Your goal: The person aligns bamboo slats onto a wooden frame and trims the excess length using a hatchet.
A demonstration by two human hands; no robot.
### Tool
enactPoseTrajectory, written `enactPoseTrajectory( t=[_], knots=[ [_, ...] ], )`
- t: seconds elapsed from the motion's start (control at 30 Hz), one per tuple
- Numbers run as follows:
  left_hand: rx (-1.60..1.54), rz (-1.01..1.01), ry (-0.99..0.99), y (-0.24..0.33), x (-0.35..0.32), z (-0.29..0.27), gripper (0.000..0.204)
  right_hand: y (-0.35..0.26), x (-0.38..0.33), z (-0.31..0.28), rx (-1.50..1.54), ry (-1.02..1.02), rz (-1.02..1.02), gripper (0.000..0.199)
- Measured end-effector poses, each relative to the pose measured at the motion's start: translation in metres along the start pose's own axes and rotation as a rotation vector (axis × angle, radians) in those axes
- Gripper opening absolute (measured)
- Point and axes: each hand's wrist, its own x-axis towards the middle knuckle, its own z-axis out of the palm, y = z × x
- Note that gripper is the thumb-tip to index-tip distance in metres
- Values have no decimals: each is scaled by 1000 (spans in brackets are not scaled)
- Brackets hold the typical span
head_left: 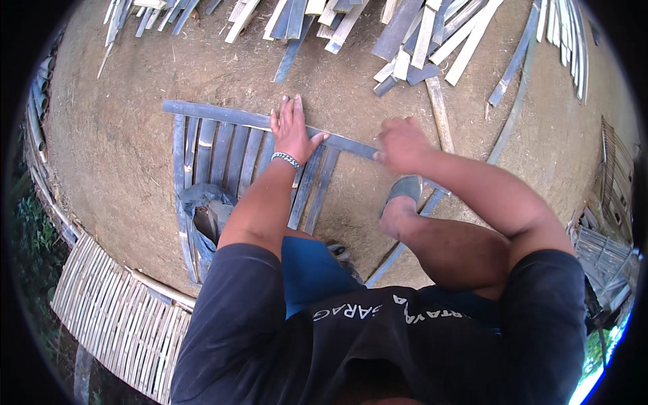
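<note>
A long grey bamboo strip lies crosswise over a row of bamboo slats on the ground, forming a panel. My left hand rests on this strip with fingers spread and thumb out to the side. Farther right, my right hand is closed, its thumb against the same strip; its curled fingers are slightly blurred. Another grey strip slants down toward me beyond the gap in the slats. On the left slats sits a dark plastic bag, its mouth open around brownish contents I cannot make out.
Split bamboo pieces are heaped along the far side. Long thin strips lie at the far right. A bamboo slatted platform stands at the lower left. My sandalled foot is near my right hand.
</note>
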Motion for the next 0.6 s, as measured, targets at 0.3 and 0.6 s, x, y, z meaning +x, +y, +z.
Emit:
enactPoseTrajectory(
  t=[0.3, 0.6],
  knots=[
    [2, -7, -7, -1, 2, 7, 123, 132, -26, 9, 27, 260, 153, 52],
    [-139, 34, 346, 7, -9, 4, 85, 163, 7, 56, 234, 432, 295, 63]
  ],
)
